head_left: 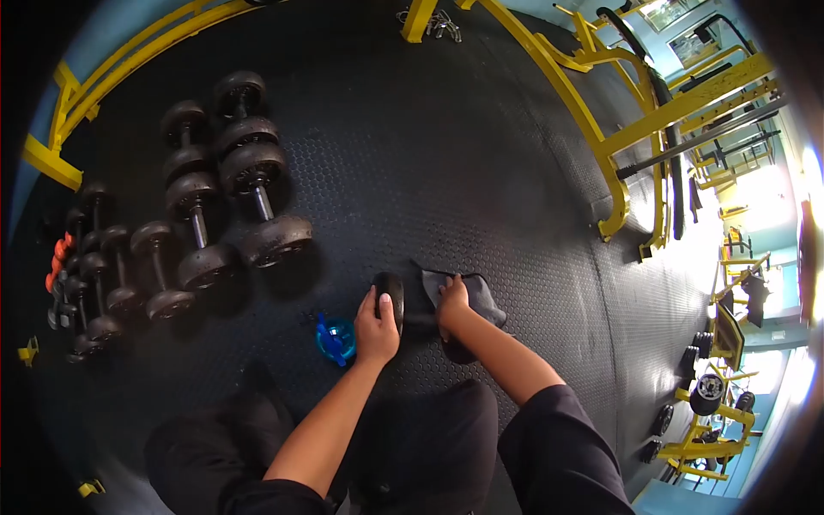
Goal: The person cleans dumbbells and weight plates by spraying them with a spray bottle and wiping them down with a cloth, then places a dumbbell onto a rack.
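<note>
My left hand (pixel 378 326) rests against the outer side of one round end of a black dumbbell (pixel 391 299) on the floor, fingers extended along it. At the other end of the dumbbell, my right hand (pixel 453 305) has its fingers closed on a dark cloth (pixel 484 300), which lies partly spread beyond the hand. The dumbbell's far end is mostly hidden under my right hand and forearm. Just left of my left hand stands a blue bottle (pixel 336 338).
Rows of dumbbells (pixel 279 240) line the black rubber floor (pixel 369 172) at the left. A yellow rack frame (pixel 611 184) rises at the right, with more gym machines and plates (pixel 709 393) behind. Metal clips (pixel 442 26) lie at the top.
</note>
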`<act>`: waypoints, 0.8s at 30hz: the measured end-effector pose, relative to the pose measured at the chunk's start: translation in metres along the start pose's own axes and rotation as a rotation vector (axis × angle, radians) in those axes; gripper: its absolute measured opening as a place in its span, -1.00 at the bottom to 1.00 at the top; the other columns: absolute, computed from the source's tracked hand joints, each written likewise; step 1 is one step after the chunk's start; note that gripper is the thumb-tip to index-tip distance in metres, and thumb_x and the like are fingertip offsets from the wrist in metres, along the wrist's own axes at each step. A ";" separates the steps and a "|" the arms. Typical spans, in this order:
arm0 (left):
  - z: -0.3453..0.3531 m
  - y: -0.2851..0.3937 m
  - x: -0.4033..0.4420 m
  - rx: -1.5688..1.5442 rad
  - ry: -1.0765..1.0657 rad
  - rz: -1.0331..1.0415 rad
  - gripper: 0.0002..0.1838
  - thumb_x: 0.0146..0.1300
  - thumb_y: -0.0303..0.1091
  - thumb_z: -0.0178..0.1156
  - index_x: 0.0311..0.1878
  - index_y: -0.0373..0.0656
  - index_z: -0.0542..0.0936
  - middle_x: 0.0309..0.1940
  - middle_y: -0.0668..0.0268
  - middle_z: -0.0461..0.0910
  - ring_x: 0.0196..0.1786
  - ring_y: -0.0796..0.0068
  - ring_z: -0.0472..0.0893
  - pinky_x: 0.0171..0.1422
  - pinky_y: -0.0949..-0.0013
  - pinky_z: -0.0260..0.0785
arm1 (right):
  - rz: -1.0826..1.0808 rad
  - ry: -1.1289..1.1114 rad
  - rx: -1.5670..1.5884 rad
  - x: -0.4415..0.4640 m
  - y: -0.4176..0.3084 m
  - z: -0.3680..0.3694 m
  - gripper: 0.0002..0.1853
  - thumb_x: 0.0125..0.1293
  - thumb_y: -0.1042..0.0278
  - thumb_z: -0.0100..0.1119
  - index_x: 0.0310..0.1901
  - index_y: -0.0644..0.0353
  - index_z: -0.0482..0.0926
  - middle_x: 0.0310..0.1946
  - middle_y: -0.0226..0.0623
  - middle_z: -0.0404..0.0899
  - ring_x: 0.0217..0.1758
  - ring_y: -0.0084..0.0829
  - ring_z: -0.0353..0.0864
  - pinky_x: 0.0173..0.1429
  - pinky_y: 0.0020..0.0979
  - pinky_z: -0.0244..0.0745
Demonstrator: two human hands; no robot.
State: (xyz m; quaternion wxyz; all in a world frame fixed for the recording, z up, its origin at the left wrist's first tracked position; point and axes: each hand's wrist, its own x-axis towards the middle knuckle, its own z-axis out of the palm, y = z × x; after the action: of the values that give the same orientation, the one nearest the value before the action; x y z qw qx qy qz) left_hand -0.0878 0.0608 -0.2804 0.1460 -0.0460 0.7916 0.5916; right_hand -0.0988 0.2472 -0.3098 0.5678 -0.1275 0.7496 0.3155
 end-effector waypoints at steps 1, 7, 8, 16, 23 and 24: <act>0.000 0.000 0.002 0.002 -0.007 -0.017 -0.30 0.54 0.05 -0.12 0.36 -0.51 0.39 0.33 -0.26 0.42 0.42 -0.18 0.39 0.53 0.08 0.21 | 0.062 0.135 -0.023 -0.011 -0.002 0.007 -0.16 0.37 -0.32 -0.01 0.53 0.07 0.26 0.62 -0.16 0.03 0.69 -0.02 -0.13 0.66 0.09 -0.29; 0.003 0.003 0.009 0.023 0.006 -0.038 -0.29 0.53 0.08 -0.12 0.33 -0.49 0.43 0.30 -0.25 0.45 0.39 -0.18 0.43 0.51 0.08 0.23 | 0.147 0.370 0.026 -0.106 -0.042 0.048 -0.27 0.44 -0.15 -0.11 0.41 0.31 0.41 0.57 -0.07 0.16 0.66 -0.05 0.00 0.68 0.00 -0.26; 0.005 0.002 0.013 0.014 0.010 -0.037 -0.29 0.53 0.08 -0.12 0.32 -0.49 0.45 0.29 -0.25 0.47 0.38 -0.17 0.44 0.51 0.08 0.24 | 0.135 0.422 -0.037 -0.108 -0.058 0.063 -0.31 0.47 -0.08 -0.14 0.39 0.33 0.42 0.54 -0.03 0.20 0.65 -0.03 0.05 0.68 0.00 -0.23; 0.006 0.010 0.016 0.005 0.013 -0.045 -0.27 0.54 0.10 -0.12 0.31 -0.51 0.45 0.27 -0.25 0.49 0.37 -0.15 0.46 0.49 0.11 0.25 | 0.077 0.393 -0.095 -0.055 -0.117 0.082 -0.40 0.48 0.05 -0.15 0.37 0.34 0.45 0.45 0.08 0.34 0.57 0.05 0.22 0.64 0.10 -0.12; 0.002 0.017 0.010 0.009 -0.015 -0.060 -0.27 0.55 0.11 -0.14 0.35 -0.48 0.42 0.30 -0.22 0.48 0.39 -0.12 0.45 0.49 0.12 0.24 | 0.120 0.275 0.208 0.137 -0.165 0.132 -0.43 0.47 0.06 -0.04 0.40 0.18 0.46 0.46 -0.02 0.35 0.55 -0.01 0.25 0.59 -0.06 -0.02; 0.002 0.021 0.008 0.007 -0.002 -0.047 -0.27 0.55 0.11 -0.14 0.36 -0.47 0.42 0.30 -0.21 0.48 0.39 -0.12 0.45 0.49 0.12 0.24 | 0.059 0.260 0.257 0.106 -0.154 0.112 -0.47 0.46 0.09 -0.02 0.34 0.17 0.53 0.42 -0.05 0.42 0.50 -0.05 0.33 0.53 -0.09 0.07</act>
State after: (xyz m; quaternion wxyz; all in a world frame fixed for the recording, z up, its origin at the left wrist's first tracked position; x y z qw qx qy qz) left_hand -0.1007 0.0694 -0.2638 0.1609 -0.0633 0.7923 0.5851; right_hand 0.0378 0.2153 -0.4767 0.4684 -0.0714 0.8541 0.2143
